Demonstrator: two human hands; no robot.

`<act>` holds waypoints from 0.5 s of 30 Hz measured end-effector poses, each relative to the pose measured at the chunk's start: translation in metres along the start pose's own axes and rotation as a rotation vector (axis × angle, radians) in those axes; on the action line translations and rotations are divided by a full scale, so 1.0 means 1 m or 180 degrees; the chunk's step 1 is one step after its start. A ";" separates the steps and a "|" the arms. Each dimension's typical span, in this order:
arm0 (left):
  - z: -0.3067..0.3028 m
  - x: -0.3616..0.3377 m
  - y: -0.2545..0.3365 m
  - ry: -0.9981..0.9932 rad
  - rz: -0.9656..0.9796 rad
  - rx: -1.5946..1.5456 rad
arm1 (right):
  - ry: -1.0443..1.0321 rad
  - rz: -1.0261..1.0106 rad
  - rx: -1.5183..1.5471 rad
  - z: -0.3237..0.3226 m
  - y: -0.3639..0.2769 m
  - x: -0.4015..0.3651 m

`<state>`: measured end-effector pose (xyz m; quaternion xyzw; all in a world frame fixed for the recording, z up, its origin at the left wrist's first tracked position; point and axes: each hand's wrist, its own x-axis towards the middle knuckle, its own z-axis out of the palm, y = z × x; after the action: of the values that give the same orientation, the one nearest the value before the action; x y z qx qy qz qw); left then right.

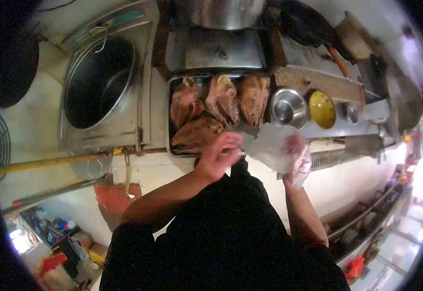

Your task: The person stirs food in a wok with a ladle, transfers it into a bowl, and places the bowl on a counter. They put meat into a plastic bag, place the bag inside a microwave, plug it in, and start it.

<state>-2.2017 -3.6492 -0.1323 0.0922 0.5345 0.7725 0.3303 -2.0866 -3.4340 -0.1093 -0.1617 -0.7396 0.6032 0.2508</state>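
Note:
My left hand (pixel 218 155) pinches the edge of a thin clear plastic bag or glove (pixel 269 143) just in front of a metal tray (pixel 171 114). My right hand (pixel 296 155) is inside that plastic, which covers it to the wrist; its fingers are blurred behind the film. The tray holds several large brown pieces of cooked meat (pixel 221 99), and both hands hover at its near edge, the left one over the nearest piece (pixel 194 136).
A big dark wok (pixel 97 80) sits in the steel counter to the left. A steel bowl (pixel 289 107) and a yellow bowl (pixel 322 109) stand right of the tray. A large steel pot (pixel 221 12) and a flat lid (pixel 221 48) lie behind it.

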 end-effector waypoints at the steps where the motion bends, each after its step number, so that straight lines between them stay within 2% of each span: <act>1: 0.021 -0.001 0.018 -0.0126 0.0490 0.1162 | -0.0241 -0.0086 -0.0361 0.002 -0.005 0.009; 2: 0.038 0.001 0.024 -0.0242 0.0944 0.2339 | -0.0488 -0.0180 -0.0715 0.000 -0.007 0.020; 3: 0.054 0.007 0.020 -0.0160 0.0934 0.2367 | -0.0687 -0.0703 -0.1339 -0.008 0.006 0.032; 4: 0.070 0.014 0.013 0.0165 0.0859 0.2596 | -0.0735 -0.0715 -0.1285 -0.015 0.012 0.037; 6: 0.084 0.031 0.002 0.0573 0.0771 0.2844 | -0.1523 -0.0152 -0.1230 -0.022 0.012 0.052; 7: 0.083 0.040 -0.004 0.0354 0.0897 0.3096 | -0.1884 -0.0765 -0.1580 -0.031 -0.005 0.066; 8: 0.079 0.047 -0.016 0.0136 0.0985 0.3336 | -0.1988 -0.0764 -0.1508 -0.034 -0.012 0.071; 9: 0.076 0.064 -0.033 -0.0159 0.0776 0.3273 | -0.1964 -0.0532 -0.0836 -0.037 -0.014 0.074; 10: 0.075 0.060 -0.051 -0.0053 0.0705 0.3278 | -0.1921 -0.0276 -0.0183 -0.041 -0.018 0.079; 11: 0.090 0.055 -0.022 0.0150 0.0581 0.2992 | -0.1878 -0.0026 -0.0738 -0.045 -0.026 0.088; 12: 0.099 0.052 -0.005 0.0342 0.0486 0.2704 | -0.1958 -0.0031 -0.0707 -0.061 0.007 0.100; 13: 0.103 0.051 -0.008 0.0542 0.0941 0.2543 | -0.1987 -0.0377 -0.1535 -0.086 0.065 0.115; 14: 0.105 0.048 -0.003 0.0598 0.0928 0.2542 | -0.1975 -0.0740 -0.2365 -0.098 0.096 0.128; 15: 0.107 0.043 0.007 0.0380 0.0478 0.2414 | -0.2022 -0.0758 -0.2346 -0.096 0.086 0.141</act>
<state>-2.1846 -3.5422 -0.0908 0.2016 0.7921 0.5461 0.1836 -2.1531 -3.2610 -0.1540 0.0377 -0.9567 0.2884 0.0065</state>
